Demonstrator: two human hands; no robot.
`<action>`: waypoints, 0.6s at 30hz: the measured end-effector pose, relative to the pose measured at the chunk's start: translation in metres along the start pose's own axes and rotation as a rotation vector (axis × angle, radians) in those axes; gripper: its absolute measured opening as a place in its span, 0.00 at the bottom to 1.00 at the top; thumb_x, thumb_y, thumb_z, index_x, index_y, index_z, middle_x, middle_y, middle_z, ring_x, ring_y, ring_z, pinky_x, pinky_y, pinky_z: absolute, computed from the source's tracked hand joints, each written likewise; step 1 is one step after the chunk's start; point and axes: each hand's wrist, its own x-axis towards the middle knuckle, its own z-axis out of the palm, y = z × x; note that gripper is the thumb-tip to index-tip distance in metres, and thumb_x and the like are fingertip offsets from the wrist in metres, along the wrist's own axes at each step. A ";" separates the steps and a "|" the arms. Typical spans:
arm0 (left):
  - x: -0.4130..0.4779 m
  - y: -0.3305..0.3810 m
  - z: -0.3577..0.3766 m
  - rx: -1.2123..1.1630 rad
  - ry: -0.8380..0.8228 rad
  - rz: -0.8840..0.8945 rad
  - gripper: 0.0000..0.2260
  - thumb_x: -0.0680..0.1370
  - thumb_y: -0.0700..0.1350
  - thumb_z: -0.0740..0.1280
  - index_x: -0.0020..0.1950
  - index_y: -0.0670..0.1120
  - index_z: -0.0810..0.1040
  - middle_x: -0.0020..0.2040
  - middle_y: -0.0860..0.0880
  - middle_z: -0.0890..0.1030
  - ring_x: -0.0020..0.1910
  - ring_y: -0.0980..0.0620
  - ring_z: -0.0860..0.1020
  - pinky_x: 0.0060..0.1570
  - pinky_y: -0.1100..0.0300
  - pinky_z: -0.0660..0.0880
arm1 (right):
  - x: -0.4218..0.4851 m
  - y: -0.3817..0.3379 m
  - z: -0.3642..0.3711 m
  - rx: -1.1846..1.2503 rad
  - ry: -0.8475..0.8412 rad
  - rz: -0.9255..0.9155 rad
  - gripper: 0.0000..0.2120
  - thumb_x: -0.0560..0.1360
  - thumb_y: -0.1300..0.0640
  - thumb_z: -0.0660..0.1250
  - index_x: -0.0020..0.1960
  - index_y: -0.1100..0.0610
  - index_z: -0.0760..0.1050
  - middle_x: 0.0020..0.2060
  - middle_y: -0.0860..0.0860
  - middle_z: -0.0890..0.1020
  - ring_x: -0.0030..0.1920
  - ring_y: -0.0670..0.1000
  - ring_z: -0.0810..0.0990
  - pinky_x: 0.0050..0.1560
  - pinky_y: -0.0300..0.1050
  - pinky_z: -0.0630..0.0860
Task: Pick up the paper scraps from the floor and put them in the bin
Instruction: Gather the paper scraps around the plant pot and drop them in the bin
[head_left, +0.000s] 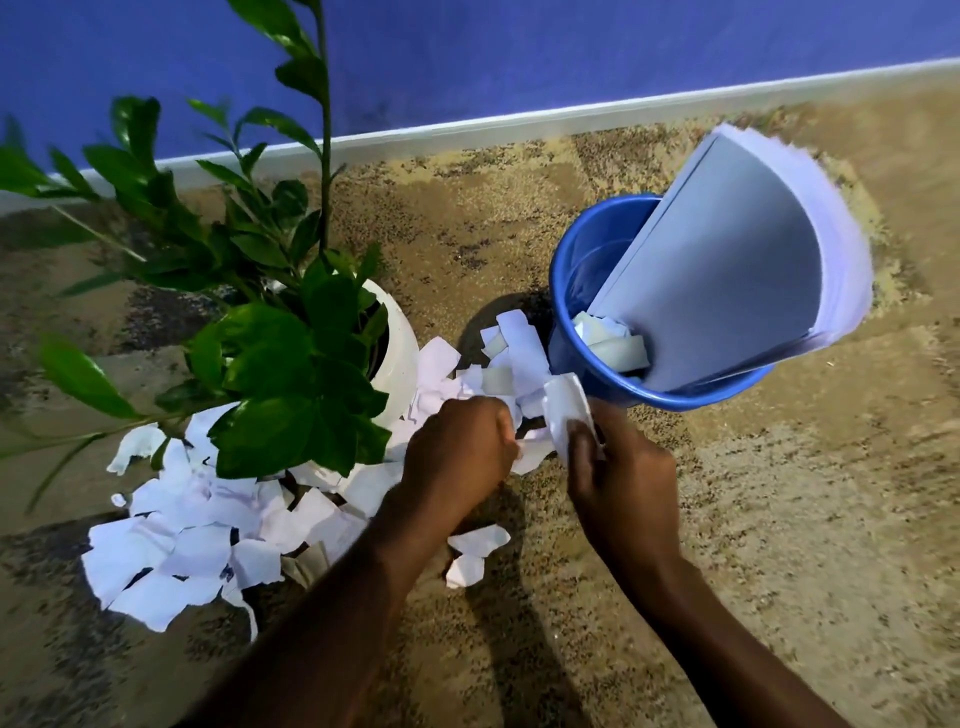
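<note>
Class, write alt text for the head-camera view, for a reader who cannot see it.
A person's right hand pinches a white paper scrap beside a blue bin, while the left hand grips more among torn scraps strewn on carpet around a potted plant. A sheaf of paper leans in the bin.

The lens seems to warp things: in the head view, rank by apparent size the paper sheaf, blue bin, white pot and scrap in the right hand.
Largest to smallest:
paper sheaf
blue bin, partly covered by it
white pot, though leaves hide much, so bin versus pot is unsure
held scrap in the right hand, smallest
</note>
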 end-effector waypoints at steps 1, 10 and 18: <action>-0.005 0.013 -0.020 -0.001 0.010 0.013 0.08 0.72 0.52 0.71 0.40 0.49 0.79 0.40 0.50 0.83 0.42 0.48 0.81 0.44 0.54 0.78 | 0.004 -0.008 -0.013 0.031 0.063 -0.008 0.07 0.76 0.59 0.64 0.52 0.58 0.78 0.30 0.48 0.78 0.26 0.44 0.73 0.27 0.34 0.69; 0.015 0.107 -0.099 -0.135 0.497 0.109 0.07 0.71 0.50 0.72 0.44 0.47 0.81 0.40 0.47 0.83 0.38 0.44 0.82 0.40 0.51 0.80 | 0.091 -0.012 -0.086 0.032 0.349 0.140 0.06 0.76 0.58 0.63 0.44 0.58 0.78 0.31 0.51 0.74 0.31 0.45 0.67 0.32 0.39 0.56; 0.035 0.112 -0.059 -0.226 0.380 0.293 0.14 0.76 0.53 0.68 0.56 0.46 0.79 0.52 0.47 0.83 0.50 0.47 0.80 0.49 0.51 0.78 | 0.113 0.001 -0.073 0.097 0.144 0.249 0.15 0.76 0.48 0.60 0.42 0.55 0.81 0.31 0.54 0.82 0.35 0.56 0.80 0.35 0.42 0.68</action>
